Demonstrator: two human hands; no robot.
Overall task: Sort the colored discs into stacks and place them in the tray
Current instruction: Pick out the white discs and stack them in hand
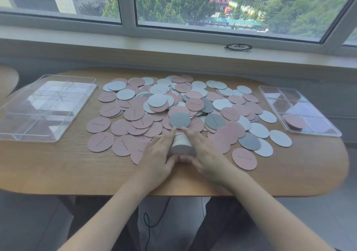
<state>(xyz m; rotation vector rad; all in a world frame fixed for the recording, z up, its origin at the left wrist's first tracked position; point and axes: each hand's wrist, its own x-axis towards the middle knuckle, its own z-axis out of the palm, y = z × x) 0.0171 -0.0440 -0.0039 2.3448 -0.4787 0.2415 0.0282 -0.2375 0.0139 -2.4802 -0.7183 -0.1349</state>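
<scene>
my left hand (157,150) and right hand (202,150) curl round a pale stack of discs (181,144) from both sides on the worktop (58,165); loose discs (154,103) spread beyond; trays (44,107) flank them

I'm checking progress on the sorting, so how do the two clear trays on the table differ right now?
The right tray already holds a pink stack in one near compartment; the left tray shows no discs in it. The left tray looks larger in this view and lies on the table's left end, the right tray on its right end. Both are clear, rectangular and split into compartments.
</scene>
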